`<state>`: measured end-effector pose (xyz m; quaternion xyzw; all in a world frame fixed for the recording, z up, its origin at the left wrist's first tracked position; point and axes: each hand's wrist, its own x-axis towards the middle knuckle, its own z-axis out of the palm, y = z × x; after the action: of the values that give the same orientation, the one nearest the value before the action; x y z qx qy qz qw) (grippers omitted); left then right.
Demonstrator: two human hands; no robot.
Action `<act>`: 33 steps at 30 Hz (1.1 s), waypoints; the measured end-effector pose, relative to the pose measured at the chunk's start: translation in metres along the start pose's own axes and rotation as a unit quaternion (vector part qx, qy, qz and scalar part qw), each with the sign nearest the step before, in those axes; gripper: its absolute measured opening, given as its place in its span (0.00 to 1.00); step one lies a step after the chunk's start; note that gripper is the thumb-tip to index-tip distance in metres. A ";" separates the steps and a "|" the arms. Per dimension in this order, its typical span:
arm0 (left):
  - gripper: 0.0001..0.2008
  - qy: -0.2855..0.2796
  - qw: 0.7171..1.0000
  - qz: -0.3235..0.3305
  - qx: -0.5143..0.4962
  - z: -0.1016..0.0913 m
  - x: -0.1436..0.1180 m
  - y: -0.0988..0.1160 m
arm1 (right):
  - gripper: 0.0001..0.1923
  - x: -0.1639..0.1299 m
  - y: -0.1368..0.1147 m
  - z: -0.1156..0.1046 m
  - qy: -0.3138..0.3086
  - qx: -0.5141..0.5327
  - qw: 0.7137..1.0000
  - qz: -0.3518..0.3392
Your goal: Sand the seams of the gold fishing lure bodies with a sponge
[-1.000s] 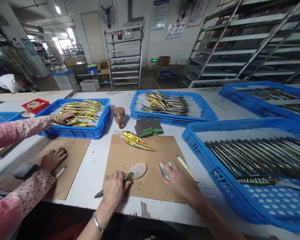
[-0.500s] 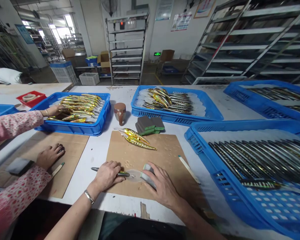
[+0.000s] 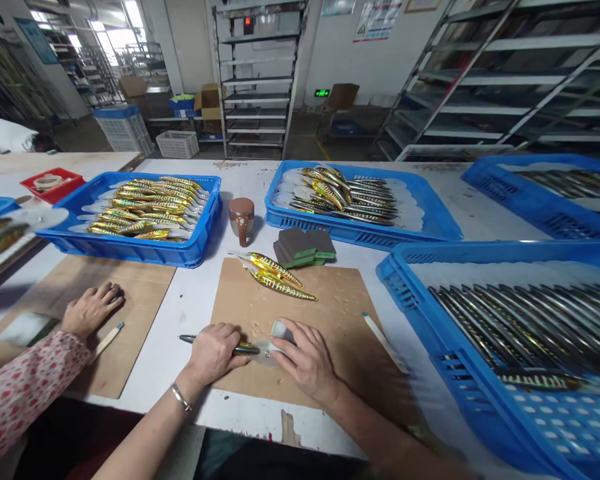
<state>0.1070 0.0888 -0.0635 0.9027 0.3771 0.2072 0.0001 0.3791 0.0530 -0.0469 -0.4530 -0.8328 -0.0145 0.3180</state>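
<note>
Near the counter's front edge, on the cardboard (image 3: 325, 333), the left hand (image 3: 213, 352) closes its fingers around a lure (image 3: 220, 344), while the right hand (image 3: 305, 360) pinches a sanding block (image 3: 281, 329) against the lure's lip.

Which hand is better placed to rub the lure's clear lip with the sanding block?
The right hand, probably. It already presses the sanding block onto the clear lip, while the left hand pins the lure down on the cardboard mat.
</note>
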 end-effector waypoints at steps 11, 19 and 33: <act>0.32 0.018 1.000 0.008 -0.009 0.001 0.000 0.003 | 0.07 0.009 -0.002 0.006 0.002 -0.004 1.000 -0.018; 0.32 0.023 1.000 0.009 -0.013 0.003 0.000 0.005 | 0.07 -0.015 0.023 -0.018 -0.034 -0.012 0.998 -0.045; 0.35 0.024 0.999 0.013 -0.020 0.003 0.000 0.006 | 0.09 -0.011 0.027 -0.020 -0.046 0.006 0.996 -0.070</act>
<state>0.1119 0.0850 -0.0653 0.9020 0.3611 0.2366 0.0065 0.4142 0.0546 -0.0445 -0.3918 -0.8763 -0.0104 0.2800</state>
